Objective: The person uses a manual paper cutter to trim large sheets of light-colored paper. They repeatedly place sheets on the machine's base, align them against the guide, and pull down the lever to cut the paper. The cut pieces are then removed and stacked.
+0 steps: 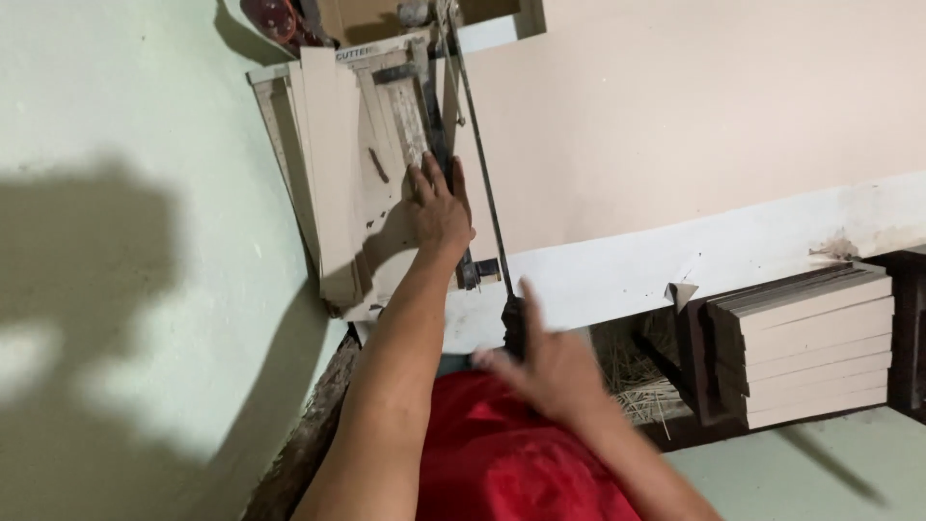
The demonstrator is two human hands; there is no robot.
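Observation:
My left hand [439, 207] lies flat, fingers spread, on beige card sheets [333, 174] stacked on the bed of a lever paper cutter [386, 116]. It presses beside the cutter's ruler strip and the long blade arm [480, 174]. My right hand [545, 362] is blurred, with fingers apart, right at the black handle [514, 323] at the end of the blade arm. Whether it touches the handle is unclear.
The cutter sits on a beige tabletop [694, 116] with a white front edge [733, 256]. A stack of cut beige boards [815, 347] stands under the table, beside a heap of thin paper trimmings [637, 381]. A red garment [502, 453] covers my lap. Pale green wall [125, 289] is alongside.

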